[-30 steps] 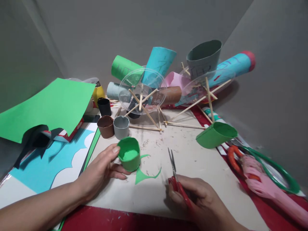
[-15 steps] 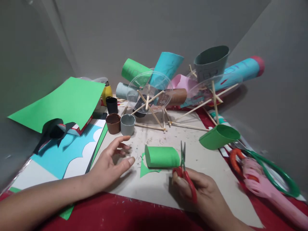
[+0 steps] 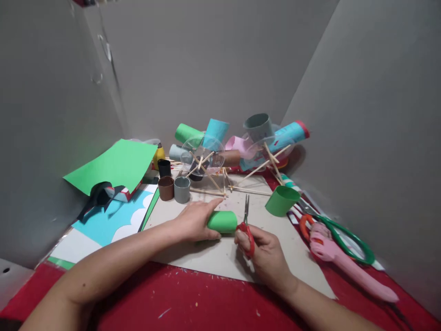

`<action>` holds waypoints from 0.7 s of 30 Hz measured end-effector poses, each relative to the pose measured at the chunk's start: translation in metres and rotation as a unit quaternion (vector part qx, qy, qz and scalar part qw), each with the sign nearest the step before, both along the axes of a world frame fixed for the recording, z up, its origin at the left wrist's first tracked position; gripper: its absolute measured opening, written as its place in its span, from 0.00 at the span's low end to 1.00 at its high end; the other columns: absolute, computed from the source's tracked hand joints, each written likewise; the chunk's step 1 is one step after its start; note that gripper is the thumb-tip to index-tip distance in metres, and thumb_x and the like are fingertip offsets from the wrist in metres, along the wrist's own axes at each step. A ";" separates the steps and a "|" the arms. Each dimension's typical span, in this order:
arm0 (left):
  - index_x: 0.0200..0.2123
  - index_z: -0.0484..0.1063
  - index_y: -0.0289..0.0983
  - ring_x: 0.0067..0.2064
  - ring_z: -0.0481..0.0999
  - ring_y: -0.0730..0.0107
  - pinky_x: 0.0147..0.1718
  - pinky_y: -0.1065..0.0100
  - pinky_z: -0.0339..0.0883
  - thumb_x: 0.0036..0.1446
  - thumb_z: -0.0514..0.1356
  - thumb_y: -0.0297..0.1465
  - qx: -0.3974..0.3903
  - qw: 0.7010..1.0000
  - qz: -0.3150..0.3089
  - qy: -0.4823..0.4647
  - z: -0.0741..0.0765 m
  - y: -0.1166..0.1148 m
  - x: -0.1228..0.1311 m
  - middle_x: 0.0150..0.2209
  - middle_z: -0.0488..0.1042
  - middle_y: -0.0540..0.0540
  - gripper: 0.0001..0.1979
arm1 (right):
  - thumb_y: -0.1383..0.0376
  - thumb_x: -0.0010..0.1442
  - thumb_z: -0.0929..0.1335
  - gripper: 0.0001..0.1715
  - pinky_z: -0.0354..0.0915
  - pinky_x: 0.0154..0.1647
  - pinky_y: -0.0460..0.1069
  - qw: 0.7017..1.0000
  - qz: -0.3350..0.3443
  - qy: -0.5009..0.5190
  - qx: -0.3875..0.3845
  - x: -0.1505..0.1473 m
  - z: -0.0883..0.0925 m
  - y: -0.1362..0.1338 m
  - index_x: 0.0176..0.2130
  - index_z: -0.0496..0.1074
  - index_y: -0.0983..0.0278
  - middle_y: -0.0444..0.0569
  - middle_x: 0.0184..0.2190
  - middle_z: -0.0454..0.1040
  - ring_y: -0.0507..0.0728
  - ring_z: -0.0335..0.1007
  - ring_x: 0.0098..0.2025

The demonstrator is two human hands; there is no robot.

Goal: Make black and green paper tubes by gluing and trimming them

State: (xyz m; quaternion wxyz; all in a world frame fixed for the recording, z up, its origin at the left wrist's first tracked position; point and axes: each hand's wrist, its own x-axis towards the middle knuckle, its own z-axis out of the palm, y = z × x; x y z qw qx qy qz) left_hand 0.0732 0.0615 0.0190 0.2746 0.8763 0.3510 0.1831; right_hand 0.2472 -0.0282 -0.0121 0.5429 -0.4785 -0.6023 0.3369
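Observation:
A green paper tube [image 3: 223, 222] lies on its side on the pale board. My left hand [image 3: 198, 220] is around its left end, thumb along the near side and index finger stretched over the far side; the other fingers are hidden. In my right hand [image 3: 267, 253], just right of the tube, is a small pair of scissors with red handles [image 3: 247, 234]. Its blades point up and away from me, nearly closed. Another green paper ring [image 3: 283, 201] stands farther back on the right.
Wheel-like stick-and-plastic-lid stands [image 3: 201, 158] with coloured tubes fill the back. Brown [image 3: 166, 188] and grey rings [image 3: 182, 189] stand beside the left stand. Green paper [image 3: 117, 163] lies over items at left. Green-handled scissors [image 3: 347, 239] and a pink glue gun [image 3: 344, 264] lie right.
My left hand has moved right onto the green paper tube's left end. The scissors remain in my right hand. The view has shifted, so everything looks smaller and the rear wall shows more.

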 end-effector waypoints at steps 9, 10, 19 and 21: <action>0.65 0.52 0.41 0.56 0.68 0.50 0.54 0.52 0.62 0.53 0.64 0.36 -0.016 0.984 0.119 -0.128 -0.007 -0.010 -0.056 0.56 0.66 0.36 0.39 | 0.46 0.57 0.68 0.29 0.50 0.20 0.46 0.999 0.033 0.005 0.022 -0.004 0.007 -0.003 0.19 0.60 0.62 0.38 0.17 0.52 0.50 0.48 0.21; 0.65 0.52 0.40 0.55 0.68 0.51 0.54 0.52 0.62 0.54 0.63 0.38 -0.016 0.982 0.131 -0.134 -0.008 -0.011 -0.062 0.56 0.66 0.35 0.38 | 0.46 0.57 0.68 0.28 0.50 0.20 0.46 0.999 0.036 0.006 0.023 -0.005 0.008 -0.003 0.19 0.60 0.62 0.38 0.17 0.51 0.50 0.48 0.21; 0.58 0.62 0.38 0.54 0.68 0.50 0.56 0.49 0.58 0.48 0.68 0.38 -0.045 0.974 0.184 -0.123 -0.013 -0.027 -0.112 0.54 0.69 0.38 0.35 | 0.47 0.57 0.68 0.29 0.51 0.21 0.46 0.997 0.065 -0.006 0.026 -0.007 0.007 -0.004 0.18 0.58 0.61 0.38 0.18 0.51 0.50 0.48 0.22; 0.55 0.64 0.37 0.53 0.68 0.48 0.54 0.47 0.59 0.46 0.68 0.39 -0.058 0.969 0.204 -0.127 -0.013 -0.032 -0.119 0.51 0.71 0.39 0.33 | 0.47 0.57 0.68 0.29 0.51 0.22 0.46 0.997 0.071 -0.012 0.027 -0.007 0.006 -0.004 0.18 0.58 0.61 0.39 0.18 0.51 0.50 0.48 0.22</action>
